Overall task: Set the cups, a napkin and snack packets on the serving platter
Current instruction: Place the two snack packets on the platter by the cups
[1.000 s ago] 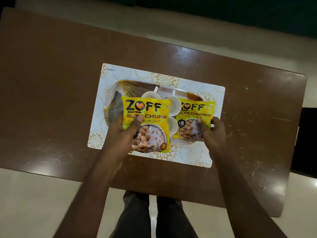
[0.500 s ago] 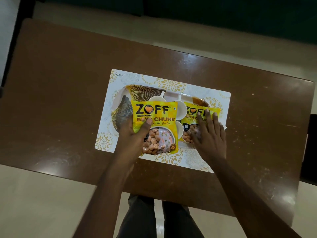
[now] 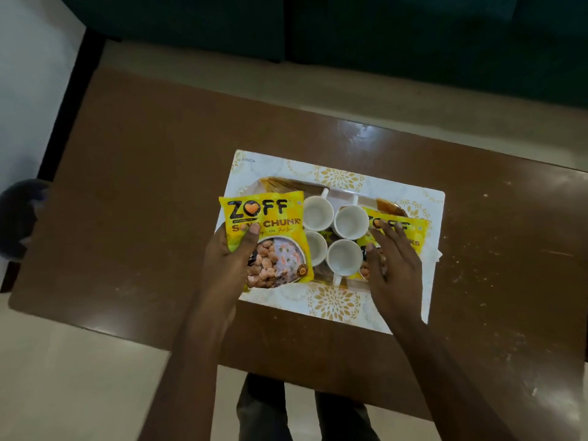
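On brown table (image 3: 133, 192), pale floor around | platter (image 3: 345, 195) on patterned mat (image 3: 337, 302), four cups (image 3: 350, 221) now uncovered | left hand (image 3: 227, 259) grips left packet (image 3: 270, 243), shifted left | right hand (image 3: 394, 268) flat, fingers spread on right packet (image 3: 413, 232)

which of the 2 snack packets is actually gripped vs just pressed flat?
The left packet: the left hand pinches it, thumb on its front. The right packet lies flat under the open right hand beside the cups.
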